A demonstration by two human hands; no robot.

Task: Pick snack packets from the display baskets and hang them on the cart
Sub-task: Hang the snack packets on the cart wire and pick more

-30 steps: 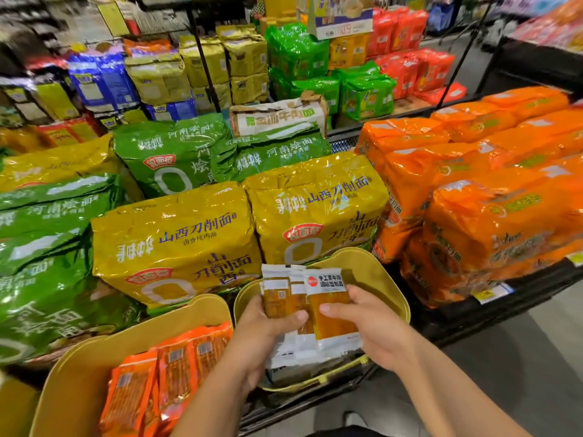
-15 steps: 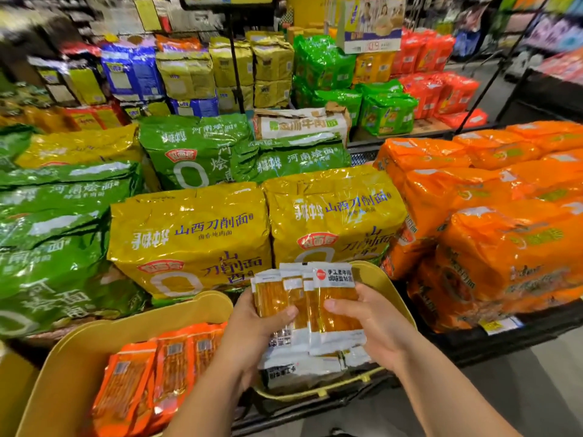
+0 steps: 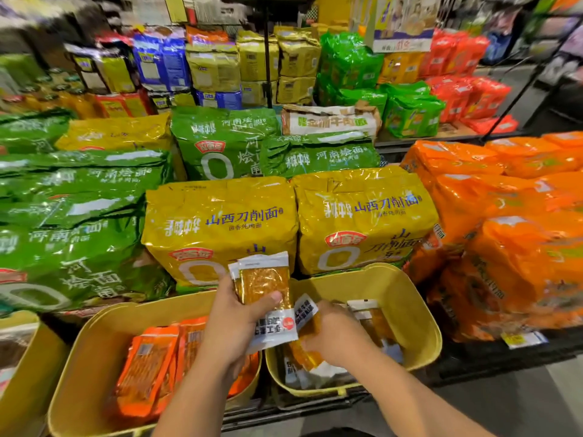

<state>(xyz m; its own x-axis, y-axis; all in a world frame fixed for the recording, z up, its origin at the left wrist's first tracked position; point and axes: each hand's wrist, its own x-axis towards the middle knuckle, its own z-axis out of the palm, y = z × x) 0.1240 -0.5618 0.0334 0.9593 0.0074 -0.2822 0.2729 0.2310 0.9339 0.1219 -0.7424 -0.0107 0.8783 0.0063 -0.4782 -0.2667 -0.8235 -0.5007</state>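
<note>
Moved: right hand, off the packets, is curling round a packet in the right basket.
Left hand: is gripping the packets above that basket's left rim.
Look: white edges, clear window showing golden filling, label upside down.

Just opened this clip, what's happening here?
A person is at a shop display of noodle bags. The left hand grips a small stack of amber packets above the baskets, thumb across the front. The right hand is down in the right yellow basket and seems to grip another amber packet there. The left yellow basket holds orange packets. No cart is in view.
</note>
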